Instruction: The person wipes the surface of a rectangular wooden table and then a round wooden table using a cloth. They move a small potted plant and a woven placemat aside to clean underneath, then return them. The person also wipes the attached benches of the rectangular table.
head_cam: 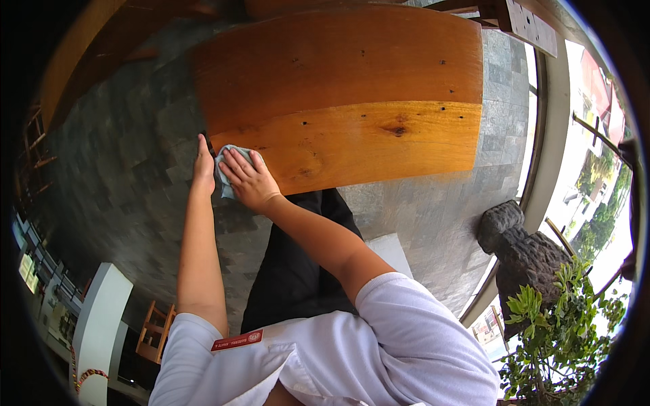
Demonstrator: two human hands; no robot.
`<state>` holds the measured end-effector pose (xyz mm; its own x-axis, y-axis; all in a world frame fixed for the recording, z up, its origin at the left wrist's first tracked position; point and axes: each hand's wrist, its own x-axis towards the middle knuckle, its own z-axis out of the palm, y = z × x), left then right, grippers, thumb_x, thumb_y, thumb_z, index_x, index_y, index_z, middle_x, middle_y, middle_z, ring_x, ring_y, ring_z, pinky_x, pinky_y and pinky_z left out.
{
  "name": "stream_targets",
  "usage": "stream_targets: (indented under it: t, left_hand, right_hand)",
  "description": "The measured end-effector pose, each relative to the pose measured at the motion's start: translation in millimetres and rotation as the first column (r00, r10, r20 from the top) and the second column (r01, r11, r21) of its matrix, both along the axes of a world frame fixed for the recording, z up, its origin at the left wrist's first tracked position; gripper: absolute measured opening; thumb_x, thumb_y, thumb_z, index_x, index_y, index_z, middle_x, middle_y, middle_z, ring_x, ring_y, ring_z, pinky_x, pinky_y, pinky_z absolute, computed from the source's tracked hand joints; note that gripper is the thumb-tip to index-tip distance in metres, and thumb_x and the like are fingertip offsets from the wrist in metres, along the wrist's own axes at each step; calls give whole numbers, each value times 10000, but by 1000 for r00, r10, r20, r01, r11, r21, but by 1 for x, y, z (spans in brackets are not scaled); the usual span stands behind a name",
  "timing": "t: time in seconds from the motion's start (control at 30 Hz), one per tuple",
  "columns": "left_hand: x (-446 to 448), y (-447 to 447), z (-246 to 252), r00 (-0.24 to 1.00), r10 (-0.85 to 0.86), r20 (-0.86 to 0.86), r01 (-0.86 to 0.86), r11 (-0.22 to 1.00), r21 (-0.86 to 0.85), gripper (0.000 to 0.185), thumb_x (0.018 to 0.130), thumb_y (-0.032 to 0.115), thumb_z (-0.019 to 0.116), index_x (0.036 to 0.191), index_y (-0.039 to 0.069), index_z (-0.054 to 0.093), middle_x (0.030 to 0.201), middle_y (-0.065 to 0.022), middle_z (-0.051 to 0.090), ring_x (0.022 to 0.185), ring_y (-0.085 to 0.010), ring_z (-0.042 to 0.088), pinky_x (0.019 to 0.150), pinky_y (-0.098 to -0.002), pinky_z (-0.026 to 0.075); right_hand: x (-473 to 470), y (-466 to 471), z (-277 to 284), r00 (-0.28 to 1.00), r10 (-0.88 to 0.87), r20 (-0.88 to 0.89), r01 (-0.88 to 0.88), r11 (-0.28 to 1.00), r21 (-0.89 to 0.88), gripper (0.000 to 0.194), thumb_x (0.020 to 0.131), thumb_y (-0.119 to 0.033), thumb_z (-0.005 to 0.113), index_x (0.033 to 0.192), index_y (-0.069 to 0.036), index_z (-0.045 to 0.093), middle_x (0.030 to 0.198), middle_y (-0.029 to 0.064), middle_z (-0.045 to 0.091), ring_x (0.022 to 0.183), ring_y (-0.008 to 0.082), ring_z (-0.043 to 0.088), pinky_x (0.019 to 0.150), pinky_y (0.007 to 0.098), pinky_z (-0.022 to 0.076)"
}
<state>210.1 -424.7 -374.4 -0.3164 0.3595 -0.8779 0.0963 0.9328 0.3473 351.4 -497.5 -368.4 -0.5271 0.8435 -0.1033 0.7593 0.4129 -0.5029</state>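
A wooden table with a dark brown board and a lighter, knotted board spans the upper middle of the head view. My right hand presses flat on a folded light blue cloth at the table's near left corner, fingers slightly spread. Part of the cloth hides under the palm. Just left of it, my left hand is held edge-on beside the table's left edge, thumb pointing up; its palm side and any contact with the table or cloth cannot be made out.
Grey stone tiles cover the floor. Another wooden table stands at upper left, a wooden chair at lower left near a white pillar. A dark carved stone and a leafy plant stand at right by the windows.
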Motion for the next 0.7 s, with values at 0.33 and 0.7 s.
stream_targets:
  t: [0.33,0.7]
  left_hand:
    - [26,25,14,929,-362,-78,360,932,-42,935,829,755,100,1436,96,-168,1528,-99,-130,1414,-255,-63,1132,-452,44]
    - [29,29,14,918,-380,-117,384,923,12,948,830,757,107,1444,73,-130,1525,-114,-135,1413,-255,-73,1137,-410,47]
  right_hand:
    - [380,-7,5,517,-702,490,743,652,152,562,951,-355,295,1470,-187,159,1529,78,141,1415,235,111,1127,453,110]
    - [182,-46,-12,583,-777,236,767,623,155,586,886,-405,435,1405,-147,347,1479,266,150,1379,428,103,1097,525,75]
